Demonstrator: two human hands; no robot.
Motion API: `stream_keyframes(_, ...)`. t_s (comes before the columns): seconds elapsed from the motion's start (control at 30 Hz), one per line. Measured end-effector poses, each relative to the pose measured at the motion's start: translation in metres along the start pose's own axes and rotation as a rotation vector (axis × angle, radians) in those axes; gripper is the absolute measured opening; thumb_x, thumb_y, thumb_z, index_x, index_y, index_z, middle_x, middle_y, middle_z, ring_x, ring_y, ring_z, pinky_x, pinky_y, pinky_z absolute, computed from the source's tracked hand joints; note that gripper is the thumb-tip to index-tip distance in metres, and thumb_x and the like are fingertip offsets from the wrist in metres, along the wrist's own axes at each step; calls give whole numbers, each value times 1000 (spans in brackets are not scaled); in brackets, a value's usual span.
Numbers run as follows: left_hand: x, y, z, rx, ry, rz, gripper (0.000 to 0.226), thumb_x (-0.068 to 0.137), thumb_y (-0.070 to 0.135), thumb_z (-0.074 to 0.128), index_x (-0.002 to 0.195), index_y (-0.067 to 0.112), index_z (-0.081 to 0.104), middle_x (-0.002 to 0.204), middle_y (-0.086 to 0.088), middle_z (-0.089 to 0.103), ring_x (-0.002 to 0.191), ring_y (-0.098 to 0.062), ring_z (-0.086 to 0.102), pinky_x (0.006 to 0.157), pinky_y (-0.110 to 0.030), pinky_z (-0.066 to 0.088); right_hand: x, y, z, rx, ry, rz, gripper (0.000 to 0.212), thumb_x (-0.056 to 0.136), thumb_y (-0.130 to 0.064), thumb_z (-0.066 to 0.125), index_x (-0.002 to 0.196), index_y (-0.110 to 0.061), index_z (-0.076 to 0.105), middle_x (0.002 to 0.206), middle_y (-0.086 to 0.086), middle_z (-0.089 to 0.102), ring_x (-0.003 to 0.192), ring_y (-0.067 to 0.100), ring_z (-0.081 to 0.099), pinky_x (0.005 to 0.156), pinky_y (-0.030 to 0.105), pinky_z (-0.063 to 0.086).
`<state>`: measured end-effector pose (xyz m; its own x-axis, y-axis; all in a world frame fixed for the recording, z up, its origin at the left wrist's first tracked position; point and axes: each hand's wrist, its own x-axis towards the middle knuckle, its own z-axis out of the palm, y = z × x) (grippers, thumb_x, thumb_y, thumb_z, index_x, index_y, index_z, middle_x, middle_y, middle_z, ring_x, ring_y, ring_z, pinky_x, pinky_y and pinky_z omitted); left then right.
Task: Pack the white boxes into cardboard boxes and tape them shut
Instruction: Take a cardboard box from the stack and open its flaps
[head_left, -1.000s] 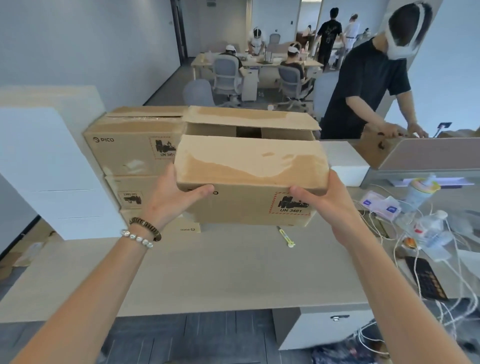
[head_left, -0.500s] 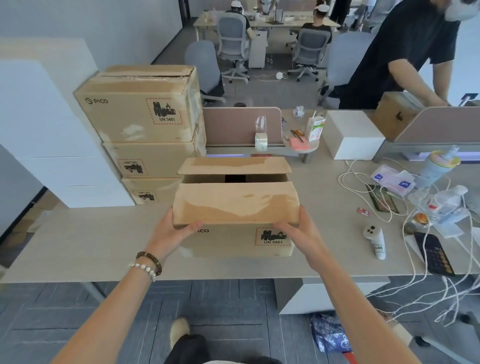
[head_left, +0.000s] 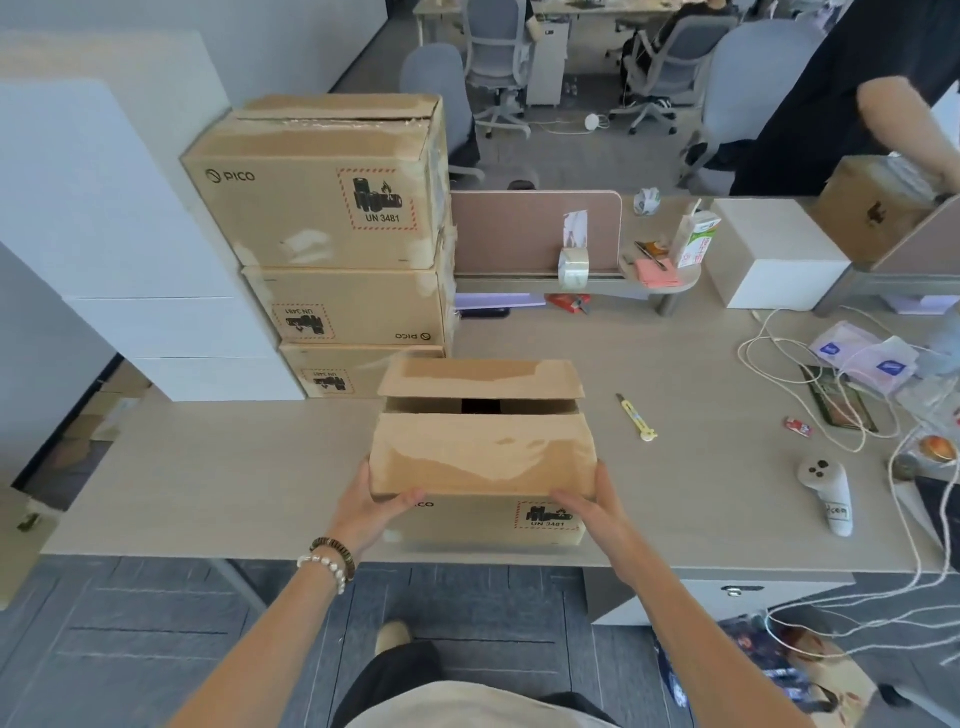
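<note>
A cardboard box (head_left: 483, 457) rests on the desk's near edge, its two top flaps not quite meeting, a dark gap between them. My left hand (head_left: 371, 512) grips its near left corner and my right hand (head_left: 592, 512) its near right corner. Three closed cardboard boxes (head_left: 332, 208) are stacked at the left. Tall white boxes (head_left: 104, 218) stand stacked at the far left, and one white box (head_left: 774, 254) sits at the back right. A clear tape roll (head_left: 574, 267) stands on the shelf by the divider.
A yellow utility knife (head_left: 636, 415) lies right of the box. Cables, a white controller (head_left: 828, 486), packets and a bottle crowd the desk's right side. A person in black (head_left: 857, 98) works on another cardboard box at the back right. Office chairs stand beyond.
The box was held up in the air a second ago; both hands have brought it down onto the desk's near edge. My view has tilted downward.
</note>
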<state>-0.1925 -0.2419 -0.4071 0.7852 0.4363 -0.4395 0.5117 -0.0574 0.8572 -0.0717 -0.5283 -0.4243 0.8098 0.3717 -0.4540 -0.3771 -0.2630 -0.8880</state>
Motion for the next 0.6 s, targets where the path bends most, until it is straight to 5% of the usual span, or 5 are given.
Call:
stream_keyframes(0.1,8,-11,-1,33,-4,-17,95,63,47,84,143,29,34,133,4,57,124,-20,52,110,-46,42,10,7,8,-21,1,21,67,89,-28,73,141,-28,31,129,-2,56,117,14,54,82,25,46)
stream_keyframes(0.6,45,-30,-6,133,-54,-33,105,74,30,86,152,20,18,125,9,47,120,-17,48,106,-41,44,36,13,10,-181,51,75,80,79,-31,83,141,-24,34,127,-8,55,111,7,55,83,26,49)
